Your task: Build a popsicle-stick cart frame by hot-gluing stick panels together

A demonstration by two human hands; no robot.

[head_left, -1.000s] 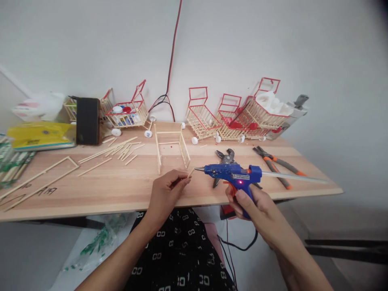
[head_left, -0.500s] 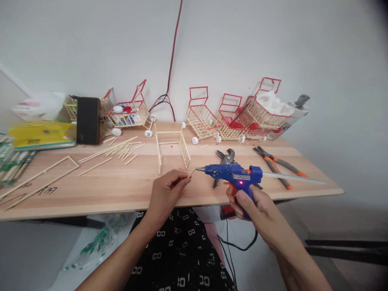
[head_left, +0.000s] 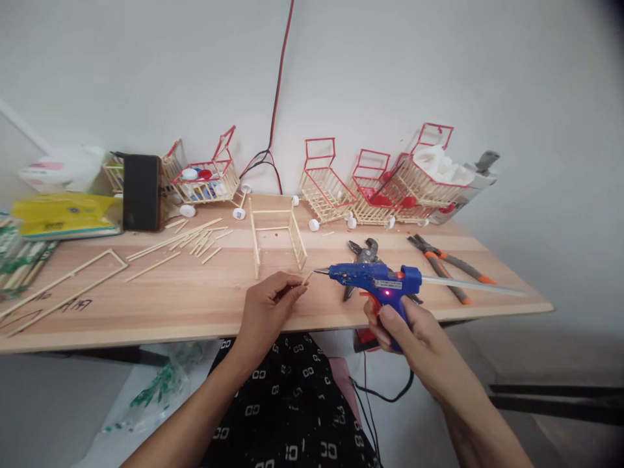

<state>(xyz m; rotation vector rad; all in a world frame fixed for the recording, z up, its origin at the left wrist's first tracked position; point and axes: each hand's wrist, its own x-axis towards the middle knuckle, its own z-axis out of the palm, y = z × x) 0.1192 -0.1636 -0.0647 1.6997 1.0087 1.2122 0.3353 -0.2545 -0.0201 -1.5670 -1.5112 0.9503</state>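
Note:
Between thumb and fingers, my left hand (head_left: pixel 272 304) pinches a short wooden stick (head_left: pixel 307 278), its tip showing beyond the fingertips. My right hand (head_left: pixel 402 325) is wrapped around the handle of a blue hot glue gun (head_left: pixel 373 276), fingers by the orange trigger. The gun's metal nozzle points left, close to the stick's tip; I cannot tell whether they touch. A clear glue stick (head_left: pixel 472 286) juts from the gun's back, and a small light glows on its side. Just behind my left hand stands an open frame of wooden sticks (head_left: pixel 273 229).
Small stick carts (head_left: pixel 325 188) with red handles line the wall. Loose cut sticks (head_left: pixel 199 242) lie left of the frame. Pliers (head_left: pixel 443 268) with orange-grey handles rest at right; a dark clamp-like tool (head_left: pixel 363 250) lies behind the gun. A yellow packet (head_left: pixel 68 214) and black phone (head_left: pixel 141 193) are at left.
Almost nothing differs. Both hands, the stick and the glue gun hold nearly the same positions, with only a slight shift of the whole view.

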